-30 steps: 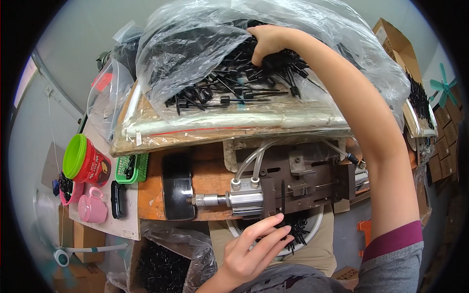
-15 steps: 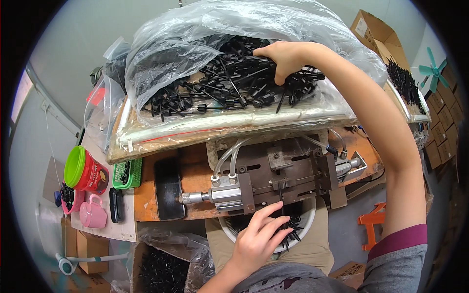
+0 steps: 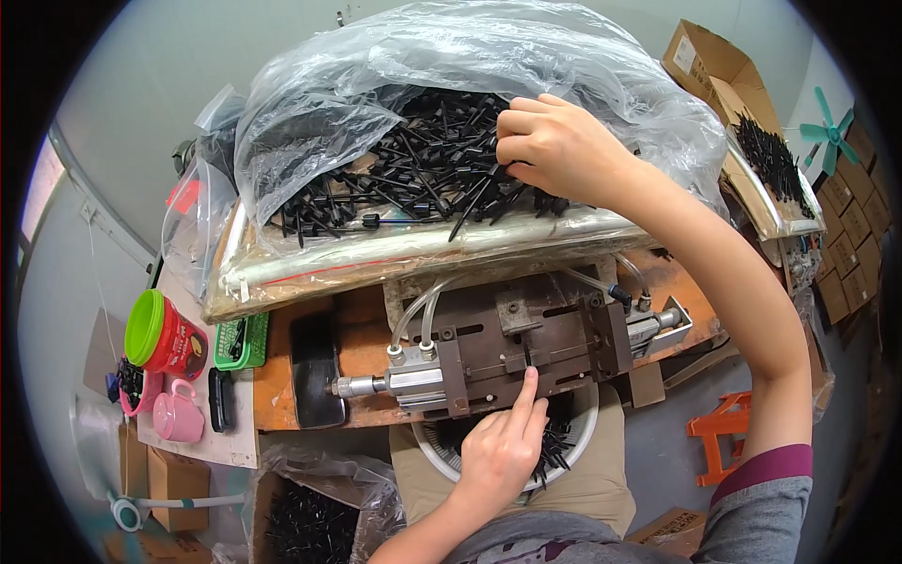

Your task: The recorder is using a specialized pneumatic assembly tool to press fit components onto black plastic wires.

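My left hand is at the front edge of a dark metal clamping fixture. Its index finger stretches forward, the tip touching the small slotted block at the middle, while the other fingers are bent; nothing shows in its grip. My right hand is over a heap of thin black plastic rods with thicker ends, inside a clear plastic bag. Its fingers are curled together at the heap, and whatever is between them is hidden. Below the fixture, a white round basket between my legs holds more black rods.
Pneumatic cylinders with clear hoses flank the fixture on the orange bench. At left are a red tub, a green basket and a pink mug. Below stands a bag-lined box of black parts; an orange stand is at right.
My right hand has turned and its spread fingers have closed at the heap. My left hand's fingers have drawn together, leaving the index finger extended onto the fixture. The view has shifted slightly.
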The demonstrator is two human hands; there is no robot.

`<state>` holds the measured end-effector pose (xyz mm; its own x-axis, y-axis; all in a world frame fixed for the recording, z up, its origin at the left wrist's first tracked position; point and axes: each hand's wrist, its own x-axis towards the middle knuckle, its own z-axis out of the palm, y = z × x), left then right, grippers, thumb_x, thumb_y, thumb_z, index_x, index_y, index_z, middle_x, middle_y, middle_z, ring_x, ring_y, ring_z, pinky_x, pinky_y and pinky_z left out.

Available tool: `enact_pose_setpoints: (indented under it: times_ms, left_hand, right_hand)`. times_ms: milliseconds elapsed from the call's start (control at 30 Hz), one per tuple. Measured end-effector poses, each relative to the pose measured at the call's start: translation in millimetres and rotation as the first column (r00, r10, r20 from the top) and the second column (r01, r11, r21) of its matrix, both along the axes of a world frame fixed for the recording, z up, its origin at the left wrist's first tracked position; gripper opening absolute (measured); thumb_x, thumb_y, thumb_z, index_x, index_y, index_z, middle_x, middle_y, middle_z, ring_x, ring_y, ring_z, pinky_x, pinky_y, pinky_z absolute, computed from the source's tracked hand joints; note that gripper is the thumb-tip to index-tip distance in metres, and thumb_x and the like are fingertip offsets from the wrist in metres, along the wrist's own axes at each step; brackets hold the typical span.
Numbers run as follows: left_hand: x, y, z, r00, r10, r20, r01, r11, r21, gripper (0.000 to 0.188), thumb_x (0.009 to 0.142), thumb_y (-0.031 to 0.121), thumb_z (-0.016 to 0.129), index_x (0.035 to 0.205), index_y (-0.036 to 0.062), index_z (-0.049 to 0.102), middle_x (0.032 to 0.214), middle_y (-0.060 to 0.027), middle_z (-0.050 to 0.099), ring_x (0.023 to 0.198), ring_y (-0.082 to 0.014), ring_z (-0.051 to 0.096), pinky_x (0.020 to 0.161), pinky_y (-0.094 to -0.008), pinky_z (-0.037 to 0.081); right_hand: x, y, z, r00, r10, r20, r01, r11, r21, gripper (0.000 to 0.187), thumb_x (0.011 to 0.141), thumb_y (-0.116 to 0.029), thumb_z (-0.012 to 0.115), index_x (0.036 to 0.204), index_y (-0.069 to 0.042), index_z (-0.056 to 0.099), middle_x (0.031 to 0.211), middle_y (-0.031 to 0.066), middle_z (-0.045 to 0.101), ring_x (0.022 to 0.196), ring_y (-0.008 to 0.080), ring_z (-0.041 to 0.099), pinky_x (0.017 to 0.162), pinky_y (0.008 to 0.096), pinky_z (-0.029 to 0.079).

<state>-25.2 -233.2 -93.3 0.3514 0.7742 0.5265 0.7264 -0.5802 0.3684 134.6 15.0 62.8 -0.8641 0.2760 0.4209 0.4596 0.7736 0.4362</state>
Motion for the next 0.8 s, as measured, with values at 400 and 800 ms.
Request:
enact_pose_setpoints:
  times_ms: [400, 800]
  left_hand:
    - [0, 13, 12, 0.998, 0.010, -0.056, -0.010, 1.000, 0.006, 0.024, 0.076, 0.014, 0.081, 0.095, 0.0021, 0.071, 0.123, -0.0182, 0.069, 0.056, -0.0211, 0.067, 0.056, -0.0286, 0.054]
    - [-9, 15, 38, 0.972, 0.041, 0.230, -0.046, 0.999, 0.018, 0.042, 0.072, 0.013, 0.087, 0.107, -0.0005, 0.068, 0.121, -0.0199, 0.069, 0.076, -0.0235, 0.073, 0.065, -0.0310, 0.059]
  right_hand:
    - [-9, -11, -15, 0.986, 0.122, -0.117, -0.119, 0.992, 0.036, 0.010, 0.080, -0.010, 0.072, 0.087, -0.008, 0.066, 0.089, 0.0017, 0.063, 0.090, 0.0214, 0.062, 0.079, 0.0351, 0.051]
    - [9, -134, -23, 0.484, -0.607, -0.630, -0.629, 0.258, -0.733, 0.020, 0.101, -0.011, 0.058, 0.115, 0.003, 0.062, 0.095, 0.0079, 0.073, 0.091, 0.0133, 0.070, 0.077, 0.0260, 0.055]
